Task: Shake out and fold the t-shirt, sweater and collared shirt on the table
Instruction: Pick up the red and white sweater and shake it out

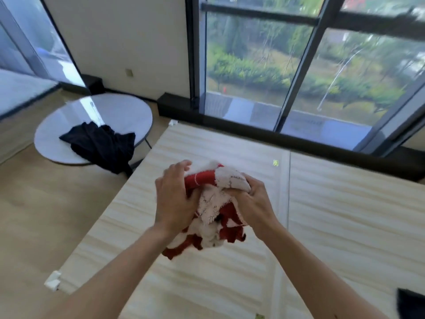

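Observation:
A bunched red and white knitted sweater (216,203) hangs in the air above the light wooden table (345,215). My left hand (174,199) grips its left side with fingers curled over the red band. My right hand (250,199) clutches the white part on the right. The lower folds dangle just above the table top. A dark crumpled garment (101,146) lies on a small round white side table (69,125) to the left. Another dark piece of cloth (411,302) shows at the bottom right edge, mostly cut off.
The wooden table runs from the middle to the right, with white corner guards (53,280) on its left corners. Beyond it is a large window with dark frames (296,72). The floor on the left is pale wood.

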Action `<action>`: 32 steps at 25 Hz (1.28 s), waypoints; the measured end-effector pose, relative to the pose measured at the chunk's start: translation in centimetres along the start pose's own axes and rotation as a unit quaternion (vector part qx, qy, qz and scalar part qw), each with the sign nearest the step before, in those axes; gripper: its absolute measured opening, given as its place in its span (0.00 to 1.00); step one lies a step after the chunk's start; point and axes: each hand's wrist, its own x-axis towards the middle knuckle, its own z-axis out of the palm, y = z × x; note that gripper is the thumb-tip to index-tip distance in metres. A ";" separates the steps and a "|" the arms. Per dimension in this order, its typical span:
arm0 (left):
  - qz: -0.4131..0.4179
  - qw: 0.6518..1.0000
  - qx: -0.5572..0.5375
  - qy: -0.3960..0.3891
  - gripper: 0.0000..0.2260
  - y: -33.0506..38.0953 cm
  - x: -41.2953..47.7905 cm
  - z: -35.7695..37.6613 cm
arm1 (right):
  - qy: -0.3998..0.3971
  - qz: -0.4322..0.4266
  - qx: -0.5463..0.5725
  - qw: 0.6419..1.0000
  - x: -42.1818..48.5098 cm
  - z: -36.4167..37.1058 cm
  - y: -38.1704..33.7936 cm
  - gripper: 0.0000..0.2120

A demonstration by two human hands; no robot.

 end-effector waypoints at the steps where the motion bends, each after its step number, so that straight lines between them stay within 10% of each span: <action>1: 0.025 0.998 0.007 0.054 0.21 3.8 -0.8 -1.4 | 0.006 0.004 0.030 1.000 -1.0 -1.7 -3.3 0.11; 7: 0.173 0.984 -0.038 0.001 0.53 26.1 -4.7 -6.2 | 0.012 0.029 0.171 0.985 -8.3 -13.4 -22.5 0.09; 14: 0.088 0.963 -0.202 0.152 0.18 43.6 0.3 -8.8 | -0.093 -0.160 0.132 0.974 -14.8 -24.4 -34.3 0.08; 18: 0.024 0.931 -0.351 0.101 0.12 48.9 1.9 -8.7 | 0.152 -0.214 -0.102 0.959 -20.2 -27.3 -32.5 0.27; 23: -0.056 0.870 -0.490 0.012 0.06 54.2 3.4 -8.9 | 0.249 -0.121 -0.354 0.893 -23.1 -24.9 -28.9 0.38; 28: -0.038 0.854 -0.516 -0.052 0.04 55.5 5.3 -10.9 | 0.333 -0.206 -0.301 0.869 -18.8 -26.9 -29.2 0.16; 32: 0.074 0.891 -0.435 -0.107 0.07 54.1 8.1 -12.5 | 0.324 -0.337 -0.258 0.846 -16.8 -28.2 -33.4 0.22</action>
